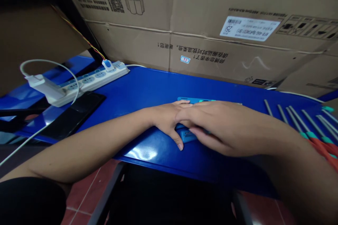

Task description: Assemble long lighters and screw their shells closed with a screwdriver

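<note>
The blue case [187, 137] lies flat on the desk [150, 88], centred, partly covered by both hands. The left hand [166, 117] rests across its left end, grip spread wide, thumb at the near edge. The right hand [219, 124] arches over the case beside the left fingers, digits bent (its fingertips are hidden; whether this grip holds anything cannot be determined). Screwdrivers [311, 135] lie at right; a power strip [92, 81] and black slab [76, 114] sit at left. A carton [142, 42] stands at the far side.
</note>
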`<state>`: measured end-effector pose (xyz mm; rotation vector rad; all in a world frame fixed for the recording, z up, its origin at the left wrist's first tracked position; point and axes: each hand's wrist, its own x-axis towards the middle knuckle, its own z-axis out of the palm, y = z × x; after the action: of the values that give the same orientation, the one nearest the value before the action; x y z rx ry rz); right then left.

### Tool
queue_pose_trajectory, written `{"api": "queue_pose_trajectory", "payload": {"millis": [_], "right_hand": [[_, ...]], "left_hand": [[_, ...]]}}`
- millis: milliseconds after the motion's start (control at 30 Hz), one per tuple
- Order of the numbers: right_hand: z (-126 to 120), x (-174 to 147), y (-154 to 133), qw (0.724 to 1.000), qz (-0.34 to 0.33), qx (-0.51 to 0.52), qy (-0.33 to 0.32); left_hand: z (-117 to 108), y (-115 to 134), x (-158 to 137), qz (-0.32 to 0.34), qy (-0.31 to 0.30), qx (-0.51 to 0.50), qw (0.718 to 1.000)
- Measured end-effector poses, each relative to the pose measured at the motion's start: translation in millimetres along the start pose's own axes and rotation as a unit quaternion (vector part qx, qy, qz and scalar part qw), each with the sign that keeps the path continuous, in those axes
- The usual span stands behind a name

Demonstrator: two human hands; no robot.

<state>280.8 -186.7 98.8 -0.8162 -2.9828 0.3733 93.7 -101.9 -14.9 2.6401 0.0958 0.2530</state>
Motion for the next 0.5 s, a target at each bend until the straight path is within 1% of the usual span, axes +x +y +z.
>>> {"api": "queue_pose_trajectory", "payload": {"millis": [67,167,200,367,433,500], "right_hand": [[-1.3,-1.0,-1.1,1.000,0.002,0.016,0.002],[-2.2,-1.5,-2.1,0.999,0.022,-0.037,-0.005],[-2.2,-1.8,-2.1,0.999,0.023,-0.041,-0.006],[-2.3,-5.2,-1.7,0.999,-0.003,0.031,-0.003],[-2.6,-5.6,-1.5,1.000,0.004,0.003,-0.007],[-2.8,-5.0,-0.2,0.999,0.023,-0.048,-0.008]], "left_hand": [[0.3,-0.1,-0.7,0.003,0.004,0.001,1.000],[0.5,0.3,-1.5,0.006,0.004,0.005,1.000],[0.6,0.5,-1.7,0.007,0.005,0.006,1.000],[0.9,3.3,-1.4,0.008,0.016,0.016,1.000],[-0.9,5.5,-1.2,0.014,0.027,0.020,0.999],[-4.8,8.3,-1.5,0.027,0.046,0.022,0.998]]}}
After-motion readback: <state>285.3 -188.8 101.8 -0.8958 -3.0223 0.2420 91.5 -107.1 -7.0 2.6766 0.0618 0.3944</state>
